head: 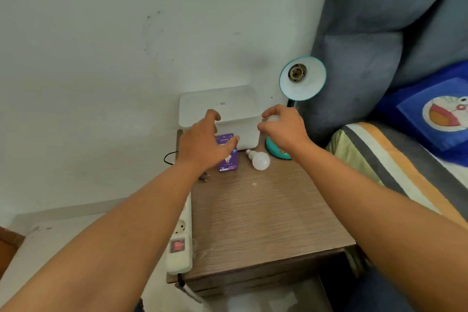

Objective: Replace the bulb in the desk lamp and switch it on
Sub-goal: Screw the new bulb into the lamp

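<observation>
Item 1, my right hand (281, 129): grip narrow, fingertips curled round something small and white that reads as a bulb, though most of it is hidden behind the fingers, so I cannot be sure. It is held just below the lamp shade, presumably to be carried up to the socket

Item 2, my left hand (205, 144): grip wide and holding nothing, fingers spread above the purple bulb carton (228, 157), as if free to steady or fetch

Item 3, lamp shade (302, 78): teal-rimmed, tilted toward me so the socket (295, 73) faces out; the socket is bare, no bulb fitted. That tilt gives easy access for screwing in

Item 4, loose bulb (259, 159): lying on its side on the bench (266, 223), between the carton and the teal lamp base (277, 151); I judge it the set-aside one

Item 5, white box (220, 109): against the wall, behind both hands

Item 6, power strip (179, 243): hanging at the bench's left edge, red switch visible; a loose plug (204, 177) lies near it, so I judge that the lamp is not yet powered
</observation>
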